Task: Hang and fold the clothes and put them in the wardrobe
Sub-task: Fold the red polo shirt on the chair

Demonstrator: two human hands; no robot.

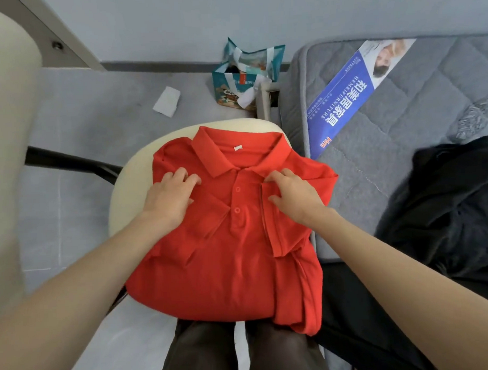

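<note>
A red short-sleeved polo shirt (233, 240), partly folded, is spread on a round cream chair seat (131, 172). The left hand (168, 198) and right hand (293, 197) are laid on its chest with bent fingers; whether fabric is pinched cannot be told.

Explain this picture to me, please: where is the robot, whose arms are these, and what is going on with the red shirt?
There is no robot here. A person wears a camera on the head, looking down, so the two bare arms are their own. The left hand and right hand rest on a red polo shirt, which is spread on a cream chair seat with its sleeves folded inward. Whether the fingers pinch the cloth or only press it is unclear. To the right lies a grey mattress with dark clothes on it. A paper bag stands on the floor beyond.
</note>
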